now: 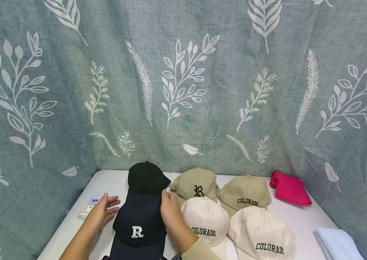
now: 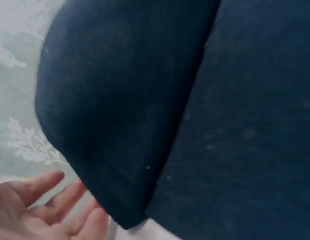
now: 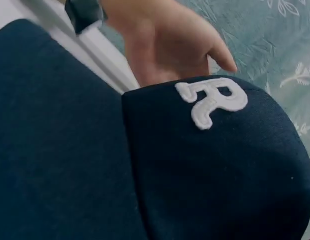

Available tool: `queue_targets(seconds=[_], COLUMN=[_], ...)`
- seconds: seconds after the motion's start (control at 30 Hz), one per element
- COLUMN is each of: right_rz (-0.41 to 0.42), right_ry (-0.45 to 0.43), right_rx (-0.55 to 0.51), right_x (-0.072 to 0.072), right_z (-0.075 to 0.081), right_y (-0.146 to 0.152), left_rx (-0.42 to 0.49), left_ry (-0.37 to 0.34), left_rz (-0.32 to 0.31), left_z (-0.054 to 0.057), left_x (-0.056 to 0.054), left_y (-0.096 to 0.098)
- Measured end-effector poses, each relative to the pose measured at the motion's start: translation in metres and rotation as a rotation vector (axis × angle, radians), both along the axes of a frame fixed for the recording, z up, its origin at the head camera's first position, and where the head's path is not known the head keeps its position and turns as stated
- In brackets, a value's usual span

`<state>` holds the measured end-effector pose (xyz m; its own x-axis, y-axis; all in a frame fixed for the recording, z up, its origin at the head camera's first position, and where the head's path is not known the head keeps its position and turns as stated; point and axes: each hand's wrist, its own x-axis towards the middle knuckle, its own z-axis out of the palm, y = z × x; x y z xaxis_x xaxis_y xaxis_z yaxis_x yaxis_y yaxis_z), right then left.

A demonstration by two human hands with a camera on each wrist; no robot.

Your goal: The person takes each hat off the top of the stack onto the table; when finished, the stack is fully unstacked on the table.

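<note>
A navy cap (image 1: 139, 216) with a white letter R lies on the white table, its brim toward me. Its back edge meets a black cap (image 1: 146, 177) behind it. To its left is my left hand (image 1: 100, 213), fingers spread and extended, holding nothing. In the left wrist view its fingertips come close to the lower edge of the dark cap (image 2: 109, 100). My right hand (image 1: 173, 216) is at the cap's right side. The right wrist view shows its thumb straight and its other fingers partly hidden behind the cap (image 3: 220, 160) with the R.
Right of my right hand are two khaki caps (image 1: 245, 191) and two cream caps (image 1: 204, 216). A folded red cloth (image 1: 290, 189) lies at the back right, a light blue cloth (image 1: 337, 243) at the front right. A small printed packet (image 1: 87, 208) is at the left. Patterned curtain (image 1: 183, 90) surrounds the table.
</note>
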<state>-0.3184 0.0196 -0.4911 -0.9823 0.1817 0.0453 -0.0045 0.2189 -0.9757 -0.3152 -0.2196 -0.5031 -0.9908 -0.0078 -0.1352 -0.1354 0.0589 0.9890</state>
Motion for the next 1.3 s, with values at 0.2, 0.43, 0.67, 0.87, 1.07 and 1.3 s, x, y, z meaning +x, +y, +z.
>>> queue_targets(seconds=[0.2,0.43,0.67,0.87,1.07,1.3], right_rz=[0.048,0.154,0.203,0.154,0.041,-0.033], right_ry=[-0.065,-0.124,-0.12,-0.104,-0.068,-0.041], right_rx=[-0.095,-0.169,-0.169,-0.134,-0.016,0.014], right_x=[-0.012,-0.014,-0.014,-0.016,-0.013,-0.008], right_z=[-0.007,-0.014,-0.016,-0.019,-0.017,-0.017], right_y=[-0.004,-0.005,-0.004,-0.004,-0.005,-0.009], left_rx=[0.103,0.074,0.074,0.041,0.007,-0.023], left_ry=[0.031,0.067,0.062,0.052,0.049,0.014], left_rz=[-0.124,-0.235,-0.245,-0.211,-0.143,-0.076], left_z=[-0.006,-0.013,-0.017,-0.021,-0.022,-0.024], left_x=[-0.011,-0.008,-0.007,-0.008,-0.01,-0.013], left_y=[-0.001,0.001,0.003,0.006,0.006,0.003])
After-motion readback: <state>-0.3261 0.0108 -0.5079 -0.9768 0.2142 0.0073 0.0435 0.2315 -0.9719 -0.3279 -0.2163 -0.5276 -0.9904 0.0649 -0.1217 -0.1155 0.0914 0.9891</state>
